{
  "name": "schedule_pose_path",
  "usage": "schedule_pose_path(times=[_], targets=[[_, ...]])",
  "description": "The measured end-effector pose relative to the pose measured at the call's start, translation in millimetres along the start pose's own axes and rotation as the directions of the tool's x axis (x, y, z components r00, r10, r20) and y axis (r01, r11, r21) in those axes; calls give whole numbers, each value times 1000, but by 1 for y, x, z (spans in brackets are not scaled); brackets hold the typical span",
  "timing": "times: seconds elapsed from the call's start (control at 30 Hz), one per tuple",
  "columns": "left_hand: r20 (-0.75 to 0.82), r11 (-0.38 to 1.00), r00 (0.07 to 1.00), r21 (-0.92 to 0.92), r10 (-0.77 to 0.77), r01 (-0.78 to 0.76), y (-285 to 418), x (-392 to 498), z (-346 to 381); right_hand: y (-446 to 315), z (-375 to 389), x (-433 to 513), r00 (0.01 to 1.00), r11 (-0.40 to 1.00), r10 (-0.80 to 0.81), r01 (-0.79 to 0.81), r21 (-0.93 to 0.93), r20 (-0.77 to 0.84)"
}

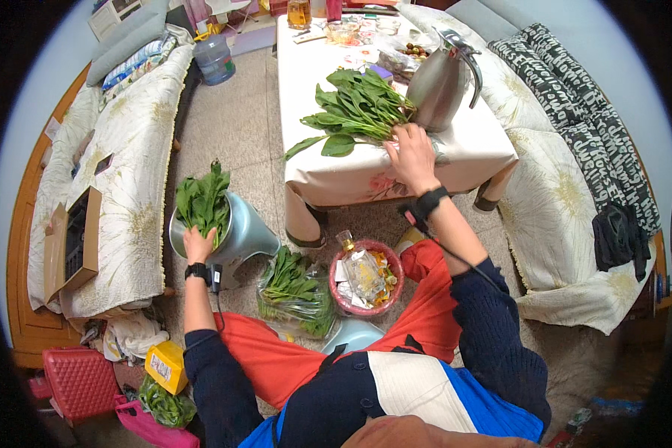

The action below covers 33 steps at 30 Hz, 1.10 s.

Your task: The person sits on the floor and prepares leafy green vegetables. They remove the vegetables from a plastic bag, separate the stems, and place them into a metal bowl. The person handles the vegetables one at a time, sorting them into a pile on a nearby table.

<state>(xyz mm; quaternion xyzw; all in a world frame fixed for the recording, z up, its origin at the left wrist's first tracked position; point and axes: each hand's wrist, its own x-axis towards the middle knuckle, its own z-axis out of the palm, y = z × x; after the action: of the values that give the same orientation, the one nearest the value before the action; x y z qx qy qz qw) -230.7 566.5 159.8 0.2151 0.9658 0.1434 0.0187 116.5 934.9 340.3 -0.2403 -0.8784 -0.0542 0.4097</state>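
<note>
My left hand [199, 243] reaches into a metal basin [177, 238] and grips a leafy bunch of greens [201, 199] whose leaves stand above the rim. That basin rests on a light blue plastic stool [252, 224]. On the table, my right hand [413, 154] touches the stem ends of a larger pile of leafy greens [358, 106]; whether its fingers close on any stem is hidden. More greens [291, 280] lie in a clear plastic bag [299, 325] on the floor between my legs.
A steel jug [439, 84] stands beside the pile on the cloth-covered table [313, 173]. Below is a pink waste bin [336, 299] holding a glass bottle and scraps. Sofas [129, 168] flank both sides. A water jug [214, 59] stands farther back. Cables hang from both wristbands.
</note>
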Motion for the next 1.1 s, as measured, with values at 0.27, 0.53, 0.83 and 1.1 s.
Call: schedule_pose_path(times=[0.27,0.53,0.83,1.1], targets=[[-90,883,940,-324,329,-340,63,-96,-31,14,20,49,923,963,224,-258,72,313],[-41,719,902,-590,429,-368,122,-156,-35,12,-8,101,768,88,323,-606,791,553],[188,279,666,-960,722,-32,202,-193,-52,-49,-74,41,812,-196,-2,-572,796,584],[117,-310,671,-820,732,481,260,-237,-19,-91,-59,-135,516,-405,-4,-784,470,857]])
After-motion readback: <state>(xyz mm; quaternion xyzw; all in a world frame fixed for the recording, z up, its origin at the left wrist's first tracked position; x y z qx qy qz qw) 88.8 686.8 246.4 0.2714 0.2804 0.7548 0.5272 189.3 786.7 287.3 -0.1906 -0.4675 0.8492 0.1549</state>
